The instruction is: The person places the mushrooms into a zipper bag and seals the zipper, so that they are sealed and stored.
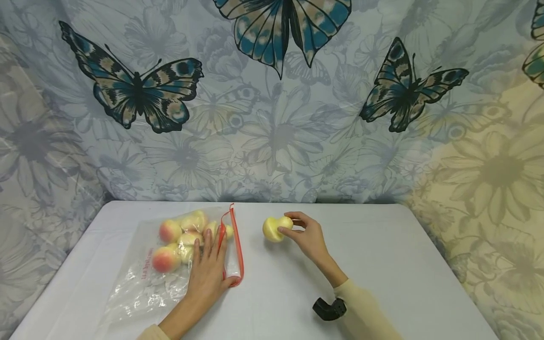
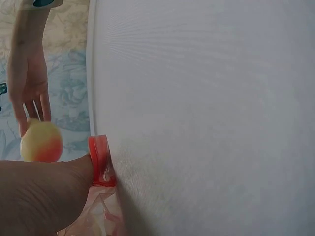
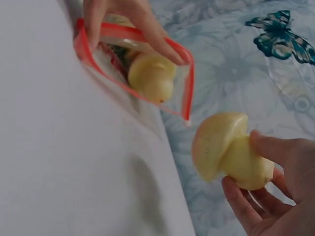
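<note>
My right hand (image 1: 309, 237) pinches the stem of a yellow toy mushroom (image 1: 273, 229) between thumb and fingers, above the table to the right of a clear plastic bag (image 1: 140, 264). In the right wrist view the held mushroom (image 3: 219, 147) points its cap at the bag's open, red-rimmed mouth (image 3: 190, 93). Several more yellow mushrooms with reddish caps (image 1: 165, 259) lie inside the bag. My left hand (image 1: 209, 271) rests over the bag near its mouth, fingers extended and spread, thumb at the red rim (image 2: 101, 160).
A white-covered table (image 1: 403, 255) carries everything. Behind it hangs a cloth with butterflies and flowers (image 1: 276, 141). A black device (image 1: 329, 309) sits by the right wrist.
</note>
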Action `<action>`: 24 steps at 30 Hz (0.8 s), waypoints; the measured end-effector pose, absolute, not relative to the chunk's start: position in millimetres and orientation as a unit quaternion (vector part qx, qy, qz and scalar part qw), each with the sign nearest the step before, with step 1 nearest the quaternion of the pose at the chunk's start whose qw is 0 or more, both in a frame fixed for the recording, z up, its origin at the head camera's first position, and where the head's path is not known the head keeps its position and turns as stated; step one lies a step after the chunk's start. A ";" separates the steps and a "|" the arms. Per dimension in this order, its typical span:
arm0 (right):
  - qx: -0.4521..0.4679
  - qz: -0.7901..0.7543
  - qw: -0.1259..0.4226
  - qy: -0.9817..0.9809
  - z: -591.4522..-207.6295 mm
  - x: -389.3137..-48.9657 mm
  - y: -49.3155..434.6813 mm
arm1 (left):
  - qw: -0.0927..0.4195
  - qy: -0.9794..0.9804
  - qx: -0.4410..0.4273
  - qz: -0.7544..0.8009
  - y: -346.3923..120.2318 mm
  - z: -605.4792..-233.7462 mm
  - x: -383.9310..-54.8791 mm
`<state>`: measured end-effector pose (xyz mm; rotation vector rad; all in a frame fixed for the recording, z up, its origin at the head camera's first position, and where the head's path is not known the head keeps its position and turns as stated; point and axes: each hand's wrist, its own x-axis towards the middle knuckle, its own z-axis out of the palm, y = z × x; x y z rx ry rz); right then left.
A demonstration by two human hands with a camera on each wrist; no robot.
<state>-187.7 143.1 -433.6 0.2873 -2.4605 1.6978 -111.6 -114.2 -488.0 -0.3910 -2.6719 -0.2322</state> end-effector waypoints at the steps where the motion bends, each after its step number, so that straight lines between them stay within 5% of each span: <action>1: 0.096 0.567 0.070 -0.815 -433.7 -189.6 137.1 | 0.216 -0.962 -0.143 -0.085 -114.5 -488.3 -111.9; 16: 0.111 0.624 0.046 -0.772 -440.5 -215.1 58.3 | 0.189 -0.967 -0.135 -0.107 -114.2 -487.3 -110.6; 24: 0.093 0.629 0.046 -0.771 -461.6 -221.2 46.0 | 0.221 -0.959 -0.147 -0.096 -114.0 -489.6 -112.7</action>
